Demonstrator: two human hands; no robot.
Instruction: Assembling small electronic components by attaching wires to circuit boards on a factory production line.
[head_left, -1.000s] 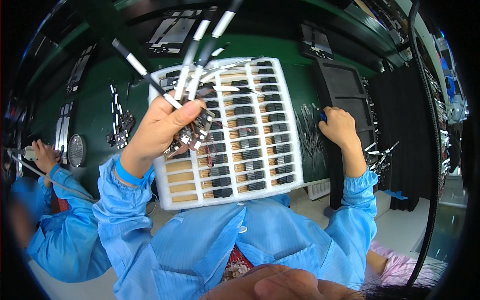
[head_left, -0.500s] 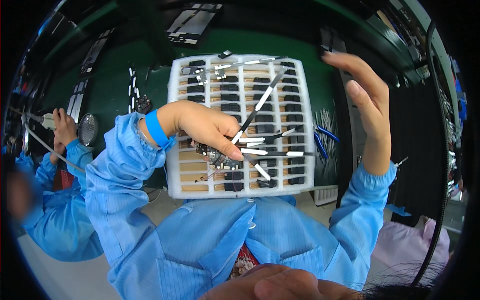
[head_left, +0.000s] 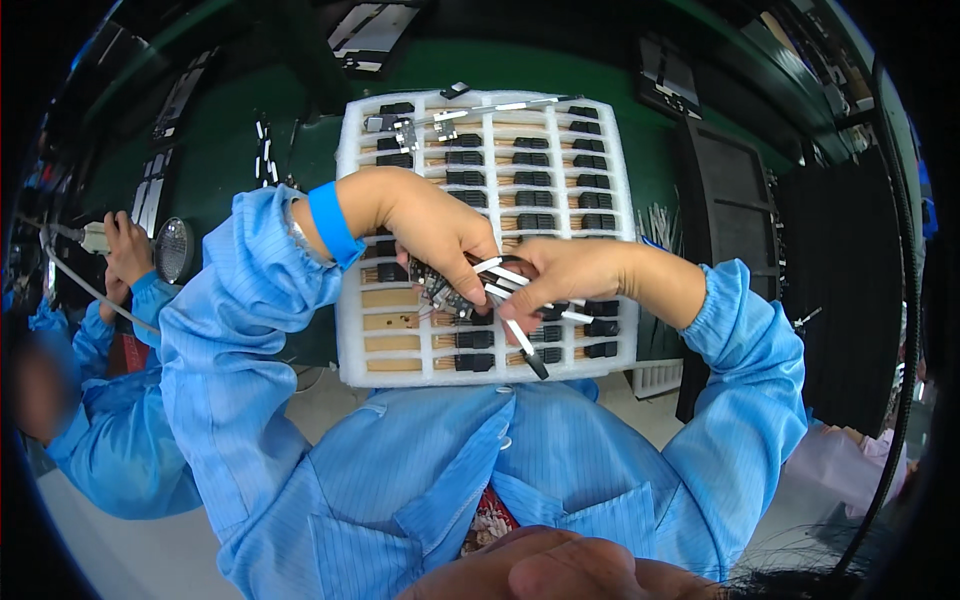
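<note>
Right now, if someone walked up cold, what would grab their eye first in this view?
Probably the white foam tray at centre on the green bench, its rows filled with small black parts. Just above its lower rows the left hand and right hand meet, fingers pinching a bundle of thin black-and-white strips. At far left, another person in a blue coat works with a cable.
</note>
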